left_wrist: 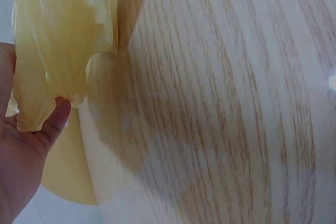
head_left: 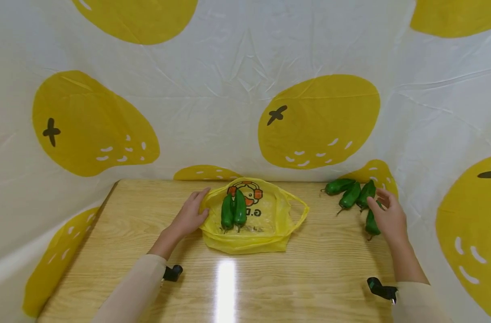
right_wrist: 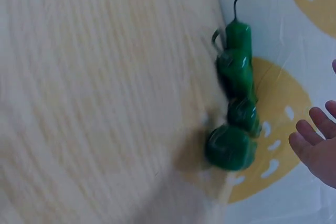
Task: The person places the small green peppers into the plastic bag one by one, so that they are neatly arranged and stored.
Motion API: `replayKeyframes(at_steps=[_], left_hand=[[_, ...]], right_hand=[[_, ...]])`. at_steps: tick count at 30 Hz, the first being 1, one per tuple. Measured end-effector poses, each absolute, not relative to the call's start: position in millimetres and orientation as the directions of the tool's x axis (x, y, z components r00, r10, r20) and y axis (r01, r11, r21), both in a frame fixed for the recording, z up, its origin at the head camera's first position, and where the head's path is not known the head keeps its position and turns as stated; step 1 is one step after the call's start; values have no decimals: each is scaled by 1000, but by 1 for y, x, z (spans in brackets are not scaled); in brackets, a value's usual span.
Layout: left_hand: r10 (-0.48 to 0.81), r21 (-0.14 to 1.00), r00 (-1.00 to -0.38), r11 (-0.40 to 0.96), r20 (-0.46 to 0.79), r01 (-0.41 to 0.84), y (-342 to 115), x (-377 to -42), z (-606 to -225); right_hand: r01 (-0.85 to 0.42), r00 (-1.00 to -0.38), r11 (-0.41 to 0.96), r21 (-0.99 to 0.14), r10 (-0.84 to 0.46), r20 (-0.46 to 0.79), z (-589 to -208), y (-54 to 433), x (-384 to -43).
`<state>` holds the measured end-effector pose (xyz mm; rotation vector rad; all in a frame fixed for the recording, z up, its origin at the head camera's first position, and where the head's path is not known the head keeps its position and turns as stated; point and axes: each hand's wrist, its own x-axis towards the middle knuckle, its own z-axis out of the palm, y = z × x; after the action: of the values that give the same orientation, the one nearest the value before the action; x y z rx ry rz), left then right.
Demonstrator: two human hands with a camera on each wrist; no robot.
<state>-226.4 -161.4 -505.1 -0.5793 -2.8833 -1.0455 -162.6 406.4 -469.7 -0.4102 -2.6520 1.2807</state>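
A yellow plastic bag [head_left: 265, 224] with a printed duck lies on the table, its mouth spread towards me. Two green peppers [head_left: 240, 208] lie side by side at the bag's left part. My left hand [head_left: 193, 215] grips the bag's left edge; the thumb [left_wrist: 56, 119] presses the film in the left wrist view. At the far right, my right hand [head_left: 391, 220] hovers beside several loose green peppers [head_left: 349, 196]. Its fingers are spread and hold nothing in the right wrist view, where the peppers [right_wrist: 231, 148] line up along the table edge.
The wooden table [head_left: 318, 278] meets a white cloth [head_left: 213, 125] with yellow fruit prints at its back and sides. A bag handle loop [head_left: 306, 211] sticks out to the right. Black devices [head_left: 382, 290] sit by both wrists.
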Motion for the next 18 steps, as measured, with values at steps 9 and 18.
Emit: replayKeyframes(at_steps=[9, 18], left_hand=[[331, 616, -935, 713, 124, 334, -160, -226, -503], [338, 615, -933, 712, 122, 338, -162, -229, -504]], right_hand=[[280, -940, 637, -718, 334, -70, -494, 437, -159], [318, -944, 704, -635, 294, -148, -513, 451, -164]])
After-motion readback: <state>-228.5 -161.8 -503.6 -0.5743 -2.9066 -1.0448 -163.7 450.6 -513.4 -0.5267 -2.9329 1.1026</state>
